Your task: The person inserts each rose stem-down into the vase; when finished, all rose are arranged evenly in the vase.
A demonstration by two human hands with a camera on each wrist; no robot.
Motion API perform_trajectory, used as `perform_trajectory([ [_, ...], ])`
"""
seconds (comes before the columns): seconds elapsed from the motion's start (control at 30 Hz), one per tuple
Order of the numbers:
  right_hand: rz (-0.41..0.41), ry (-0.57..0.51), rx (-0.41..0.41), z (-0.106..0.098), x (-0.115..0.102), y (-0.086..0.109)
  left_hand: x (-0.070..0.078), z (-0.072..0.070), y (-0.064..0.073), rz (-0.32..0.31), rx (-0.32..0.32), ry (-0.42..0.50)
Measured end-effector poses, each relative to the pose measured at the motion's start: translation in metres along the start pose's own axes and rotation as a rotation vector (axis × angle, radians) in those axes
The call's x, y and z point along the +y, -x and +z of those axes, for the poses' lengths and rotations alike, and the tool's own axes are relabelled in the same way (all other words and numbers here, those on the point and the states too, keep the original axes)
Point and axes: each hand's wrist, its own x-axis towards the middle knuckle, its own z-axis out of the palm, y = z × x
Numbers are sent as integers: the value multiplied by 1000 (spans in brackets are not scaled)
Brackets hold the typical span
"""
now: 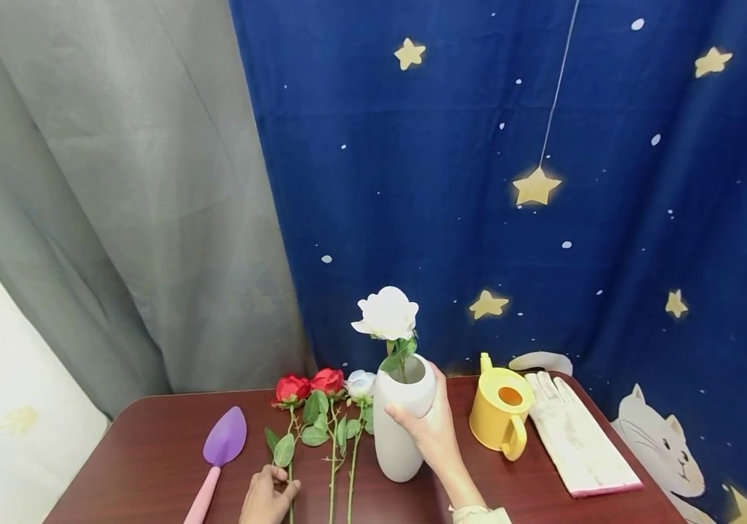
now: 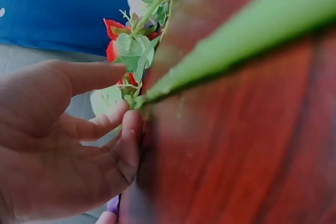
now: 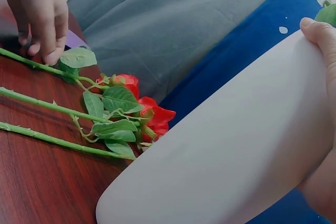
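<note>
In the head view, my left hand [image 1: 268, 495] is low at the front of the dark reddish-brown wooden table [image 1: 150, 455], thumb and fingertips pinching the thorny green stem of the left red rose [image 1: 292, 390], just below its leaves. That rose lies on the tabletop with its bloom pointing away from me, towards the curtains. Right of it lie the second red rose [image 1: 328, 380] and the pale bluish-white rose [image 1: 361, 384], their stems roughly side by side; leaves of the neighbouring flowers overlap.

My right hand [image 1: 437, 433] grasps the white vase [image 1: 394, 429] from its right side, thumb across the front and the other fingers round the back. The vase is about upright, just beside the bluish-white rose; I cannot tell whether its base bears fully on the wood. A large white rose [image 1: 388, 314] stands in its mouth, bloom and upper leaves above the rim.

To the left of my left hand, well apart from the vase, lies a trowel with a purple blade [image 1: 225, 437] and a pink handle [image 1: 203, 498]. Right of my right hand stands a yellow watering can [image 1: 491, 418], and just beside it lies a white glove [image 1: 579, 437] with a pink cuff edge. Behind hang a grey curtain [image 1: 170, 218] and a star-patterned blue curtain [image 1: 412, 182].
</note>
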Motion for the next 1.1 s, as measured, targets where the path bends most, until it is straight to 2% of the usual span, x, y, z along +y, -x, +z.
perform_trajectory([
  [0.13, -8, -19, 6, 3, -1, 1, 0, -2, 2, -48, -76, -59],
  [0.2, 1, -31, 0, 5, -2, 1, 1, -3, 2, -75, -92, -94],
  [0.33, 12, -22, -10, 5, -3, 2, 5, 0, 3, -120, -79, -130],
  [0.5, -9, -12, 18, 2, -2, 1, 14, 11, 4, -172, -65, -139],
  [0.73, -8, -23, 1, 2, 0, 2, 20, 18, 3, -242, -65, -227],
  [0.87, 5, -8, 14, 2, -2, 3, 19, 18, 4, -212, -89, -217],
  [1.1, 0, -10, 5, 1, -35, 6, 13, 18, 9, -89, -29, -188],
])
